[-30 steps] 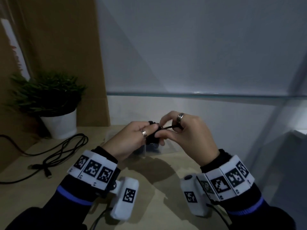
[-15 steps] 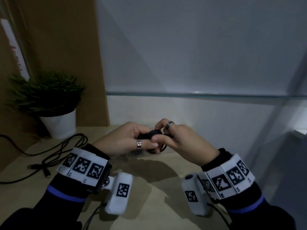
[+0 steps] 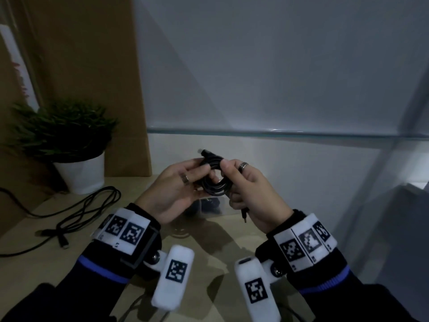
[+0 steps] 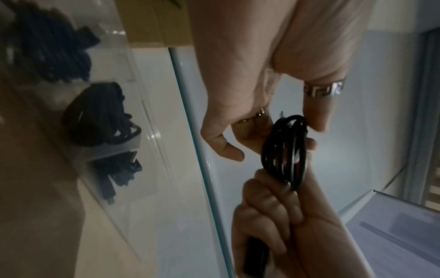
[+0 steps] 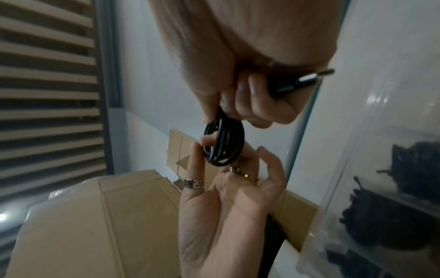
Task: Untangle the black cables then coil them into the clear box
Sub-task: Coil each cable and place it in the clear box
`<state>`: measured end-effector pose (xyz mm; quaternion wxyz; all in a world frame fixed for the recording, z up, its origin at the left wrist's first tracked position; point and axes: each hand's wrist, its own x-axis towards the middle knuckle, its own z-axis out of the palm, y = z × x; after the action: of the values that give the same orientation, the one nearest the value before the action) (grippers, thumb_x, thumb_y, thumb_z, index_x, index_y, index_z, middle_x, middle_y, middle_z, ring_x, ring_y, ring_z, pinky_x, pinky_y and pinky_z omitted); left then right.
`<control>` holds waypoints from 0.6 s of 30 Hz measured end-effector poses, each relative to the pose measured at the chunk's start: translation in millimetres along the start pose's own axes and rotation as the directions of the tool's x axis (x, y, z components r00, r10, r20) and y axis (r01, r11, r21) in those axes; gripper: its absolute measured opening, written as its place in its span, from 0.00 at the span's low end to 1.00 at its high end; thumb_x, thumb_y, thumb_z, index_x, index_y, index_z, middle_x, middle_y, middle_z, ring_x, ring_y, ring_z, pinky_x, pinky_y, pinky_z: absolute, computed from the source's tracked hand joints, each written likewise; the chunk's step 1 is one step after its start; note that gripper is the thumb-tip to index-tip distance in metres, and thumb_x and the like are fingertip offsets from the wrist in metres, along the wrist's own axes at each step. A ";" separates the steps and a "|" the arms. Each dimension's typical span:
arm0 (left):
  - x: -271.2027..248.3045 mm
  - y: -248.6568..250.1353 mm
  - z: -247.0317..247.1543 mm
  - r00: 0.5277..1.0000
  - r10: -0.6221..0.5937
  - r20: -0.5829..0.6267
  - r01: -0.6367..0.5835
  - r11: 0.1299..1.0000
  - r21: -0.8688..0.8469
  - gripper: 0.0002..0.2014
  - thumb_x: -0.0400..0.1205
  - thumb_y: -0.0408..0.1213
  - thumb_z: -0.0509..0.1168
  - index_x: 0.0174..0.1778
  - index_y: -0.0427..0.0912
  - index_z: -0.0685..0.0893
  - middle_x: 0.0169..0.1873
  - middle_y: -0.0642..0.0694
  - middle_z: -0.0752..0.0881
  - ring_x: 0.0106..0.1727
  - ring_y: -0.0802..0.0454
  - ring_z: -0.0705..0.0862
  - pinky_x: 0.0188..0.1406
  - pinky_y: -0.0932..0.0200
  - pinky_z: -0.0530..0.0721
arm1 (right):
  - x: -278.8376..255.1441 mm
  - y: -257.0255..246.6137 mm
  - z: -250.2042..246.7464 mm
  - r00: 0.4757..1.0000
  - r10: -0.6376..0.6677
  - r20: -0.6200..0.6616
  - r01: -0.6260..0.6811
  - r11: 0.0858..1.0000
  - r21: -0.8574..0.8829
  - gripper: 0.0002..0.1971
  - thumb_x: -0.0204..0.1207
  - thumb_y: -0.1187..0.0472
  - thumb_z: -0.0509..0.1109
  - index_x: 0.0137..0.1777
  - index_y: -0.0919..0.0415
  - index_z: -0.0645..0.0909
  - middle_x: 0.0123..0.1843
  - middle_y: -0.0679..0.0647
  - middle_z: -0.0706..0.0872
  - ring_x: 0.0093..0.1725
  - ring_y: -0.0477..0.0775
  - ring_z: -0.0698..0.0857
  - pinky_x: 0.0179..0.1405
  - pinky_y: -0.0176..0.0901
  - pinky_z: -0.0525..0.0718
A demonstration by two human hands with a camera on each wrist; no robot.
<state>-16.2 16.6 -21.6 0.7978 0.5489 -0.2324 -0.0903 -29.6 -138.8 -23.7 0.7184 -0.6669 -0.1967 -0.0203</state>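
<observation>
Surface: pale wooden desk [image 3: 97, 231] against a white wall.
Coiled cable [image 3: 214, 180]: held up between both hands, above the clear box [image 3: 210, 205].
Left hand [image 3: 176, 189]: fingers pinch the coil's 9 o'clock side.
Right hand [image 3: 250, 191]: curled, gripping its 3 o'clock side.
Loose cables [image 3: 86, 212]: desk, 9 o'clock.

Dim room; my beige table [image 3: 27, 273], pale wall [image 3: 278, 66] far with glass ledge [image 3: 290, 133], brown cardboard panel [image 3: 81, 66] far left, potted plant [image 3: 69, 145] beside it, slatted blinds [image 5: 47, 75] off right
</observation>
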 end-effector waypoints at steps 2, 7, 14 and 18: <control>1.0 -1.9 -0.4 1.000 -0.005 0.028 0.008 0.993 -0.119 0.11 0.74 0.40 0.68 0.48 0.39 0.88 0.31 0.48 0.82 0.37 0.56 0.83 0.48 0.54 0.84 | 2.8 3.8 3.1 1.000 0.029 -0.010 -0.028 0.996 0.086 0.11 0.82 0.51 0.60 0.50 0.60 0.73 0.21 0.42 0.67 0.18 0.39 0.59 0.14 0.29 0.57; 6.5 -11.1 8.0 0.998 -0.020 -0.061 0.008 0.983 -0.182 0.16 0.79 0.44 0.56 0.54 0.38 0.81 0.23 0.52 0.69 0.29 0.57 0.74 0.43 0.59 0.72 | 5.0 10.3 9.6 0.995 0.101 -0.015 -0.098 0.982 0.161 0.11 0.84 0.51 0.57 0.48 0.59 0.70 0.22 0.44 0.69 0.15 0.38 0.59 0.11 0.27 0.56; 16.4 -13.3 -3.6 0.958 0.072 -0.277 -0.062 0.997 0.044 0.12 0.87 0.33 0.52 0.48 0.33 0.80 0.25 0.49 0.65 0.22 0.63 0.66 0.23 0.73 0.67 | 6.4 7.9 -6.8 0.996 -0.056 -0.076 0.018 0.905 -0.425 0.04 0.83 0.61 0.60 0.46 0.56 0.74 0.27 0.43 0.74 0.22 0.36 0.72 0.25 0.26 0.69; 14.2 -16.8 -1.6 0.943 0.100 -0.317 -0.076 0.993 0.089 0.13 0.87 0.32 0.51 0.43 0.34 0.79 0.25 0.49 0.62 0.19 0.64 0.63 0.19 0.74 0.61 | 9.2 8.0 -25.4 0.969 -0.237 -0.071 0.048 0.463 -0.885 0.07 0.79 0.53 0.66 0.47 0.51 0.85 0.42 0.46 0.86 0.48 0.47 0.78 0.51 0.43 0.74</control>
<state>-1.1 5.8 -33.6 0.8069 0.5751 -0.1272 0.0448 -12.3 -160.3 -29.3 0.2861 -0.9161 -0.1463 -0.2399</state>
